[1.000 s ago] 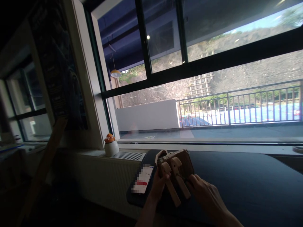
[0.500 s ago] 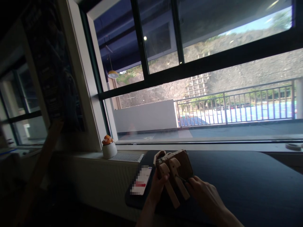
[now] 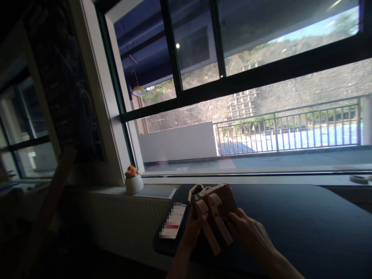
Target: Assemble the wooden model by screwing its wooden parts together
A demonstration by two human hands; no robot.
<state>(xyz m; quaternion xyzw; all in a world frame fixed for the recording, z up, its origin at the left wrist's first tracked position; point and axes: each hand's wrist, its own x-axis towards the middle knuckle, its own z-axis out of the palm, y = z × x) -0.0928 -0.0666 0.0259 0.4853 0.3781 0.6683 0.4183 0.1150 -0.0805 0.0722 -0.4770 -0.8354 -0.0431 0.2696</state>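
A wooden piece with a box-like brown body and pale, round-ended wooden bars is held up over the dark table. My left hand grips its left side, with the thumb across the nearer pale bar. Beside the second bar, my right hand is closed in a pinch at the body's lower right. Something thin and dark seems to run from those fingertips toward the bar, too small and dim to name. The underside of the wooden piece is hidden.
A phone lies at the left end of the dark table. On the sill left of it stands a white pot with an orange top, near a vent grille. A tape-like ring lies on the sill at right.
My right hand has shifted slightly up, and its fingers have turned a little at the wooden piece. My left hand and the wooden piece stay almost where they were.
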